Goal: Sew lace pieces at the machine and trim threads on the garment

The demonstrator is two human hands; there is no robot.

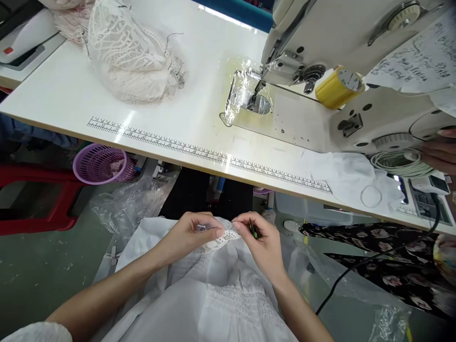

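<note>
A white garment (213, 294) with a smocked panel lies on my lap, below the table's front edge. My left hand (192, 235) is closed, pinching a strip of white lace trim (228, 236) at the garment's top edge. My right hand (261, 242) is closed on a small dark tool with a green part (253, 230), its tip at the lace, fingers also touching the fabric. The two hands nearly meet over the trim.
A white sewing table (160, 109) with a printed ruler (199, 152) carries a sewing machine (342, 52), a yellow thread spool (337, 88), a lace heap in clear plastic (131, 52) and white cloth (342, 175). Another person's hand (440, 152) rests far right. A purple basket (101, 164) sits below.
</note>
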